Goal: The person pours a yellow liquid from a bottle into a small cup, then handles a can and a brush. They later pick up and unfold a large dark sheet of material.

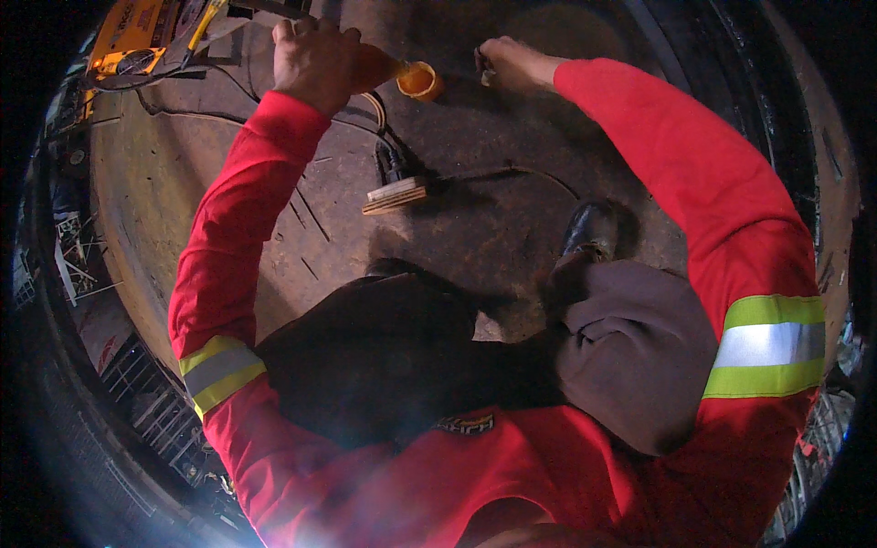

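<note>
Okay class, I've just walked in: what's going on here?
The person's left hand holds a tapered orange object, its tip close by a small orange cup. The right hand is to the cup's right, fingers curled; whether it holds anything is unclear. A wooden block with cables lies nearer the person.

Cup [420, 82] between left grip [315, 59] and right grip [512, 66], block [395, 195] nearer
</note>
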`<state>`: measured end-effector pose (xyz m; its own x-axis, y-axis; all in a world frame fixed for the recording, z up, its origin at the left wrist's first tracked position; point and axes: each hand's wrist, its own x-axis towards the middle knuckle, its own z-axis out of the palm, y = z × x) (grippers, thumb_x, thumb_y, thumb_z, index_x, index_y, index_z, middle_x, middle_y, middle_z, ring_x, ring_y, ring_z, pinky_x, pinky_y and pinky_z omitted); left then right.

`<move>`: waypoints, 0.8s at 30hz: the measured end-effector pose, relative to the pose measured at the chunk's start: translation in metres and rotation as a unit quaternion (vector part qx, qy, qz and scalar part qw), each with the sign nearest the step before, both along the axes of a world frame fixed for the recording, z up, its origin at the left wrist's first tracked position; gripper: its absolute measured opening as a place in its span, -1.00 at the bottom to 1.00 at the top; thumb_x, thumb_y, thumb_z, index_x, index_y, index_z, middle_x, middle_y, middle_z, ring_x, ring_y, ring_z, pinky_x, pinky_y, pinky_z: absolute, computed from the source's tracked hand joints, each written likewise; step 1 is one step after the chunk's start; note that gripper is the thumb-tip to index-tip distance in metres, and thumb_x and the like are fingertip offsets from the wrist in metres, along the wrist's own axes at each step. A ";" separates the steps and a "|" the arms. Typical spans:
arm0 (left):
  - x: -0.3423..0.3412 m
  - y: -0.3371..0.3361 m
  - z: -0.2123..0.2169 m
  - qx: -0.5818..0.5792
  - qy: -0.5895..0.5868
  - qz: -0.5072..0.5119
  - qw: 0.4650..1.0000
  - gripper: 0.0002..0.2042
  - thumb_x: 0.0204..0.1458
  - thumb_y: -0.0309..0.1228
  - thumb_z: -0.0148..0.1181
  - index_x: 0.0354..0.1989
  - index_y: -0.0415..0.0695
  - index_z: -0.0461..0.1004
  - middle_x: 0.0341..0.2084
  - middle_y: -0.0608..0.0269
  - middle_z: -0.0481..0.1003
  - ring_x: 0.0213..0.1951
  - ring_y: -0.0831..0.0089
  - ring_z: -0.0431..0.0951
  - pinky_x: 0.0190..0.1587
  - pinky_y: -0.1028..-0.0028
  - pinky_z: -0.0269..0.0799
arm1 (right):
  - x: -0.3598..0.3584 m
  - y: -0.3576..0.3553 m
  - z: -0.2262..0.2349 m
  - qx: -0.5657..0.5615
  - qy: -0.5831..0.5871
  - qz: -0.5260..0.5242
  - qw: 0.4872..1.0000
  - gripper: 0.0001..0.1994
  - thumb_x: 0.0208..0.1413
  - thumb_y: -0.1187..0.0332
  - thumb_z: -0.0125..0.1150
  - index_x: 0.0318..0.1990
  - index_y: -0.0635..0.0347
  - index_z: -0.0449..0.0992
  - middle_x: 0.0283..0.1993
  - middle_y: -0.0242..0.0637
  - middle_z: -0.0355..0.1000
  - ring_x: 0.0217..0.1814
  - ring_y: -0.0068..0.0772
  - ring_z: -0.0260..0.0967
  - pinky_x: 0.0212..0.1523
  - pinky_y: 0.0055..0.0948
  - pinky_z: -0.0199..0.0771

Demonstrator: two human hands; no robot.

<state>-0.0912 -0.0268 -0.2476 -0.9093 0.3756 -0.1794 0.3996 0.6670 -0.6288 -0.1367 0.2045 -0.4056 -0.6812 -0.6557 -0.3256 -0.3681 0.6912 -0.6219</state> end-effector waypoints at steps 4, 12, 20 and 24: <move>0.001 0.000 0.001 -0.005 -0.001 0.004 1.000 -0.69 -0.21 -0.29 0.29 -0.21 0.10 0.52 -0.26 0.26 0.50 -0.11 0.26 0.48 -0.08 0.16 0.24 | 0.000 0.000 0.003 0.001 0.002 0.004 1.000 -0.88 -0.03 0.52 0.16 -0.30 0.28 0.44 -0.23 0.05 0.46 -0.17 0.01 0.46 -0.27 -0.16 0.45; 0.001 0.001 0.001 -0.011 -0.006 0.004 1.000 -0.69 -0.19 -0.29 0.28 -0.18 0.10 0.51 -0.25 0.24 0.50 -0.08 0.26 0.47 -0.08 0.17 0.24 | 0.000 -0.001 0.001 0.003 -0.018 -0.011 1.000 -0.88 -0.02 0.50 0.17 -0.30 0.28 0.45 -0.24 0.05 0.46 -0.19 0.01 0.46 -0.28 -0.14 0.45; 0.002 0.006 0.003 -0.029 -0.016 0.017 0.999 -0.70 -0.17 -0.29 0.26 -0.18 0.08 0.51 -0.23 0.24 0.51 -0.08 0.26 0.47 -0.06 0.15 0.22 | -0.003 0.000 -0.007 -0.005 -0.001 0.006 1.000 -0.86 -0.02 0.48 0.16 -0.28 0.28 0.44 -0.23 0.06 0.45 -0.15 0.04 0.44 -0.25 -0.13 0.44; 0.002 0.006 0.003 -0.027 -0.020 0.020 0.999 -0.72 -0.15 -0.30 0.24 -0.19 0.08 0.52 -0.22 0.25 0.51 -0.08 0.26 0.47 -0.05 0.15 0.22 | -0.001 0.000 -0.006 -0.011 0.019 0.008 1.000 -0.86 -0.02 0.48 0.16 -0.27 0.28 0.44 -0.24 0.05 0.45 -0.15 0.05 0.44 -0.26 -0.13 0.44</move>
